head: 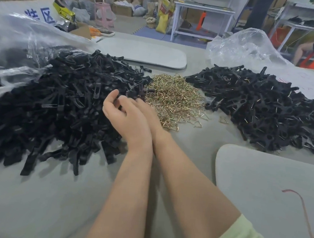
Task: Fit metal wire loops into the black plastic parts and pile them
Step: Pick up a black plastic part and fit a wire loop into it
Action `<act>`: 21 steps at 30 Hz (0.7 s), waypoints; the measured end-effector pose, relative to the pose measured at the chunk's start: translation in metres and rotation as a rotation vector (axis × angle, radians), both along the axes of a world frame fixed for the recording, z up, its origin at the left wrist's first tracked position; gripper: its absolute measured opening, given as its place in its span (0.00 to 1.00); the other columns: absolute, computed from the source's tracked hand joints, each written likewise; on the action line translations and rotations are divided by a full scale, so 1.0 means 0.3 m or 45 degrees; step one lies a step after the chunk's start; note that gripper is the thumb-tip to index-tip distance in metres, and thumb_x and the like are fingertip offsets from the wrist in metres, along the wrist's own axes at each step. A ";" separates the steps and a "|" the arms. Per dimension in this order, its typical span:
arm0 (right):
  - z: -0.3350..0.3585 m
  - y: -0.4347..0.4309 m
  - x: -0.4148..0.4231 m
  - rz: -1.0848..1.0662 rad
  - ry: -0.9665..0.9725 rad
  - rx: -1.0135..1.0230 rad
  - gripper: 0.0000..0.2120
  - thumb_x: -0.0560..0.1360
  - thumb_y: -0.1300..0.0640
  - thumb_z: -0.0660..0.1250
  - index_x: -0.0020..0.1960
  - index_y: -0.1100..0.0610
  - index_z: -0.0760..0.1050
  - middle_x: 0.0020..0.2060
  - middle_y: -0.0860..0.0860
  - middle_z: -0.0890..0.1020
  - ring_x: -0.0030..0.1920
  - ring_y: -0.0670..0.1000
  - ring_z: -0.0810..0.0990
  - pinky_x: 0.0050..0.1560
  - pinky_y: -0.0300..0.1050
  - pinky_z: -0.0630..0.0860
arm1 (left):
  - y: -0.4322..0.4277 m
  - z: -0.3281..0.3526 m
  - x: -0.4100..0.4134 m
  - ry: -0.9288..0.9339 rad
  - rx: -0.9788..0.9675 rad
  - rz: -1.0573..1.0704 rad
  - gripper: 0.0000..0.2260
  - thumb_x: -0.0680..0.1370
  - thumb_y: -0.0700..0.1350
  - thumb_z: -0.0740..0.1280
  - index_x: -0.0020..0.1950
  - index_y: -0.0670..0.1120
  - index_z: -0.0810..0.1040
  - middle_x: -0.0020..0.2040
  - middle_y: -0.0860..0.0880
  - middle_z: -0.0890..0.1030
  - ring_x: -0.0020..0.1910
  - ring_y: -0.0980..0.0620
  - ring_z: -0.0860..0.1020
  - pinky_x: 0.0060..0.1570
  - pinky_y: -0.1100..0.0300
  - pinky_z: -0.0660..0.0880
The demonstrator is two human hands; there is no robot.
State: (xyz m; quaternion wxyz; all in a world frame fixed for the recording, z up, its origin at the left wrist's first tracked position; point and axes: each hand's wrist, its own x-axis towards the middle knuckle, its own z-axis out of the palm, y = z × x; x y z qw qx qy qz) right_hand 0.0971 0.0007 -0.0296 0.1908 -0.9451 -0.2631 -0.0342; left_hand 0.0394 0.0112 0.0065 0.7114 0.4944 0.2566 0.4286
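A big heap of plain black plastic parts [60, 108] lies on the left of the grey table. A small mound of brass-coloured wire loops [174, 96] sits in the middle. On the right is a pile of black parts with wire fitted [264, 111]. My left hand [126, 116] hovers at the left heap's right edge, its fingers loosely curled, and I see nothing in it. My right hand [149, 112] lies just behind it, against the wire mound. Its fingers are hidden by my left hand.
Clear plastic bags lie at the far left [18, 40] and far right [246, 45]. A grey oval board [144, 53] lies behind the piles, and another one [268, 182] is at the near right. Beyond the table are a white bench, boxes, sacks and a seated person.
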 end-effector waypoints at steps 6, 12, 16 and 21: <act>0.091 -0.192 -0.062 0.022 0.219 0.262 0.08 0.73 0.63 0.64 0.50 0.56 0.79 0.43 0.50 0.83 0.43 0.51 0.80 0.37 0.36 0.71 | -0.025 0.000 -0.009 0.067 0.136 -0.141 0.08 0.79 0.38 0.59 0.53 0.48 0.73 0.60 0.46 0.72 0.57 0.52 0.74 0.52 0.66 0.71; 0.115 -0.378 -0.101 -0.310 0.440 1.122 0.08 0.75 0.66 0.65 0.53 0.61 0.79 0.39 0.54 0.83 0.35 0.44 0.81 0.38 0.35 0.77 | -0.061 -0.020 -0.011 0.297 0.437 -0.456 0.08 0.78 0.39 0.60 0.53 0.48 0.76 0.55 0.48 0.78 0.52 0.55 0.76 0.48 0.72 0.68; 0.062 -0.442 -0.148 -0.494 0.455 1.275 0.07 0.76 0.65 0.65 0.41 0.57 0.77 0.37 0.54 0.81 0.42 0.54 0.81 0.50 0.49 0.79 | -0.035 -0.015 -0.027 0.492 0.746 -0.383 0.11 0.77 0.39 0.60 0.56 0.48 0.76 0.57 0.49 0.77 0.50 0.55 0.74 0.49 0.66 0.68; 0.043 -0.471 -0.152 -0.643 0.403 1.408 0.03 0.77 0.62 0.65 0.47 0.58 0.77 0.37 0.49 0.79 0.37 0.45 0.77 0.37 0.35 0.75 | -0.011 -0.031 -0.039 1.165 1.416 -0.555 0.13 0.77 0.48 0.65 0.61 0.50 0.76 0.63 0.44 0.71 0.62 0.41 0.70 0.60 0.48 0.67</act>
